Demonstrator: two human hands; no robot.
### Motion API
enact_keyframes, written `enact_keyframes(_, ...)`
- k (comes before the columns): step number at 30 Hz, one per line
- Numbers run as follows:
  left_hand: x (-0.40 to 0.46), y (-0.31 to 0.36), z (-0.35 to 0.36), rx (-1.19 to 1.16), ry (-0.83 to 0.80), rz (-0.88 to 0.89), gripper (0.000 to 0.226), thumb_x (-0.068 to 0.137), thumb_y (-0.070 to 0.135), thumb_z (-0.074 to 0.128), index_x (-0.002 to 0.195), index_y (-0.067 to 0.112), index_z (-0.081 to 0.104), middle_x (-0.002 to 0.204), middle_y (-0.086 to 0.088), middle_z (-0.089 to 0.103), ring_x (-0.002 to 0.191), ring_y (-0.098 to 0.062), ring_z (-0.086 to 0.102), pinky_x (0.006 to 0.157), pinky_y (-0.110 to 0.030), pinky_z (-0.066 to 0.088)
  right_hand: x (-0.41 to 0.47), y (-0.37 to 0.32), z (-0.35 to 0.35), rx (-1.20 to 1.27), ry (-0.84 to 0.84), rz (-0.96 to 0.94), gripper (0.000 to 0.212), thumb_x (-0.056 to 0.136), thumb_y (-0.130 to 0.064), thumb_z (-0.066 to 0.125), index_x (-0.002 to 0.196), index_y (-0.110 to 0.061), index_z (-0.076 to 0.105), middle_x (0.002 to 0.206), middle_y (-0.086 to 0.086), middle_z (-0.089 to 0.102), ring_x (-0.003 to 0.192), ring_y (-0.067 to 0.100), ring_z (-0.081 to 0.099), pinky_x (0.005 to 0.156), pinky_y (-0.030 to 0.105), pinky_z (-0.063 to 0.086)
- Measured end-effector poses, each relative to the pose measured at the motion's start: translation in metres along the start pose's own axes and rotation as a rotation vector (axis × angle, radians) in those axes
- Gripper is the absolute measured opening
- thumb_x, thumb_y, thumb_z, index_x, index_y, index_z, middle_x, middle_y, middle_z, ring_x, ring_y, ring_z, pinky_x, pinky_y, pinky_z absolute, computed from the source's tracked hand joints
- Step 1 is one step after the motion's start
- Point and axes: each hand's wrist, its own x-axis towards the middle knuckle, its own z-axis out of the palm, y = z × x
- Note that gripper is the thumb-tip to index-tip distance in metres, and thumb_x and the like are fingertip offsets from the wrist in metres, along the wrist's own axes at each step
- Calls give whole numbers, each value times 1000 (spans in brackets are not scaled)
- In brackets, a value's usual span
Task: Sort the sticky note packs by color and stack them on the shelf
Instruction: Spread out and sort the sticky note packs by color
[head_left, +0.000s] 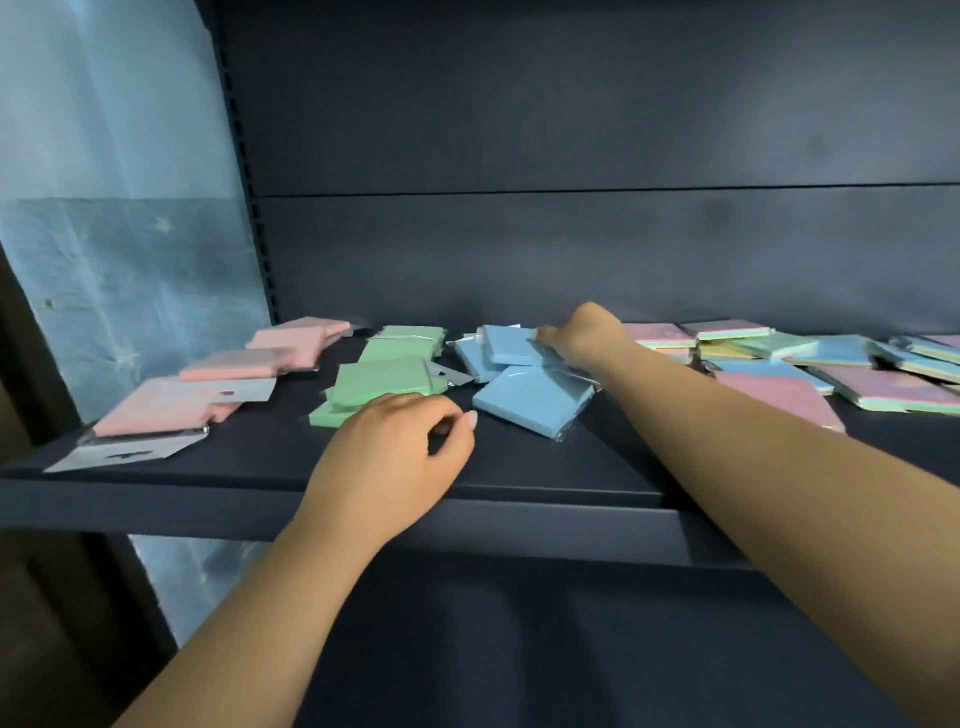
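- A dark navy shelf (270, 457) runs across the middle of the frame, seen from above and in front, with a dark back panel (571, 156) rising behind it.
- The sticky note packs lie on the shelf in loose colour groups, not in neat stacks.
- Left of centre, pink packs (156, 410) lie in a staggered row running from the shelf's front edge toward the back, their clear hang tabs showing.
- Just right of them, green packs (384, 379) overlap one another in a small pile.
- In the centre, blue packs (530, 400) lie together, one tilted toward the front edge.
- At the right of the frame, a spread of mixed pastel packs (831, 364) overlaps along the shelf, well apart from the pink group.
- The right hand (582, 338) reaches to the back of the blue group, its fingers curled on the rear blue pack (514, 345); the grip itself is partly hidden.
- The left hand (395, 447) hovers low at centre, just in front of the green pile, fingers loosely curled and holding nothing.
- A pale blue sheet (114, 208) hangs at the upper left, beside the shelf's upright.
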Motion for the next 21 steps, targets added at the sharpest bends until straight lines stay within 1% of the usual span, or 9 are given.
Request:
enact_keyframes(2,1,1,0,11,-16,4,26,90,36,48,93,19,67,88,6,66,85,-13,53,66,-24,34,-5,2,-6,-21,13,-16,40,92,-31,54,65,-2,47,63,11,44,53,20,39,56,28,32)
enact_keyframes(5,5,8,-1,-6,-39,-26,23,91,34,49,94,19,66,87,7,64,82,-13,53,63,-24,35,-10,7,-18,-20,116,-63,33,93,-23,51,89,8,60,89,28,54,75,34,48,67,24,31)
enact_keyframes(6,7,12,-1,-51,-43,-52,21,91,33,50,95,19,66,87,8,64,83,-13,54,66,-24,38,-12,10,-23,-4,157,-79,29,92,-20,51,86,7,59,90,28,53,76,30,45,66,24,31)
enact_keyframes(8,14,21,0,-122,-49,-92,18,91,31,50,93,20,64,87,9,64,84,-12,55,71,-25,40,-20,18,-35,17,204,-107,26,91,-20,52,71,-3,49,77,18,50,75,24,41,63,26,32)
enact_keyframes(10,22,33,3,-129,-62,-77,17,91,32,49,85,21,61,79,12,61,77,-12,54,66,-24,37,-29,29,-51,20,212,-113,30,90,-23,54,66,-8,46,71,12,52,75,25,44,61,28,36)
enact_keyframes(13,32,60,13,-110,-109,-9,26,91,35,47,75,16,57,76,6,62,64,-14,47,59,-27,34,-40,55,-81,4,226,-86,28,89,-27,55,81,-2,64,77,10,63,75,24,52,69,29,43)
enact_keyframes(16,41,96,28,-96,-212,58,34,92,39,45,72,14,56,68,3,56,60,-13,42,57,-30,31,-50,90,-112,-54,252,-32,31,89,-29,56,87,0,68,83,14,67,72,25,51,66,26,39)
enact_keyframes(18,48,119,39,-70,-286,86,38,92,42,44,74,11,59,66,1,53,65,-15,46,59,-31,36,-57,112,-127,-125,200,19,34,89,-34,56,82,-2,67,83,14,67,72,26,52,63,26,36)
enact_keyframes(21,68,144,53,-42,-381,77,39,92,42,44,79,11,64,76,-5,63,76,-23,53,66,-32,43,-62,145,-145,-240,131,91,40,90,-41,55,68,-8,60,72,9,62,69,24,52,61,27,34)
